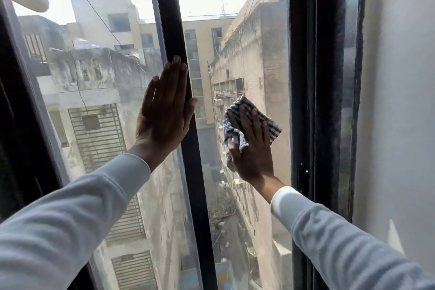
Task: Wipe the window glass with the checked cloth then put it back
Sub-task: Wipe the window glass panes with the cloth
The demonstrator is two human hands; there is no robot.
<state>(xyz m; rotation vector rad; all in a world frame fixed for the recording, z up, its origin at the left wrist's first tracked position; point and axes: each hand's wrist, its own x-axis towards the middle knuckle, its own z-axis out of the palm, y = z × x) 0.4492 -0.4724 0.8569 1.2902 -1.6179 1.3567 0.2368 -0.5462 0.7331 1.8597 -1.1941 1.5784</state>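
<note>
At a dark-framed window seen from the head camera, two arms in pale long sleeves reach forward to the panes. On the right pane of the window glass (249, 42), the right hand (253, 148) presses the checked cloth (249, 110) flat against the surface, fingers spread over it and the thumb pinning a bunched fold at the cloth's lower left edge. The cloth is blue and white, crumpled, and sits about mid-height on that pane, well clear of the frame on either side. The left hand (164, 110) is open and flat, fingers together and pointing up, resting partly on the left pane and partly on the black centre bar (197, 195) that divides the two panes. Through the glass, weathered concrete buildings (94, 73) drop away to a narrow alley far below. A white wall (400, 101) borders the frame on the right.
</note>
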